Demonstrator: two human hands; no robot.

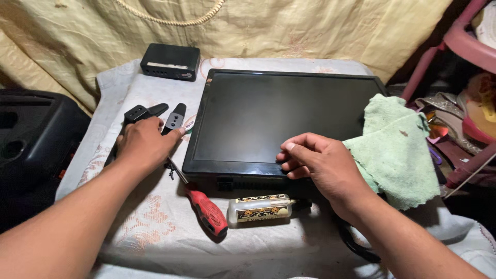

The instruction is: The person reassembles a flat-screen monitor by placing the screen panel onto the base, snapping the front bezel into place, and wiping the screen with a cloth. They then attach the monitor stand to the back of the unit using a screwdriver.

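Head view looks down at a flat black screen lying face up on a table with a pale flowery cloth over it. The right hand rests on the screen's near edge, fingers curled and pressing the shiny frame — not gripping anything. The left hand lies just to the left of the screen, bent loosely over some black plastic stand pieces; I cannot tell if it holds one. The screen's long side runs left to right, between both hands, and the right hand is the one touching it. A screwdriver with a red bumpy handle lies near the front, its thin metal tip pointing up toward the left hand. Beside it lies a small clear bottle. A soft green rag covers the screen's right corner — a small black box sits at the back.
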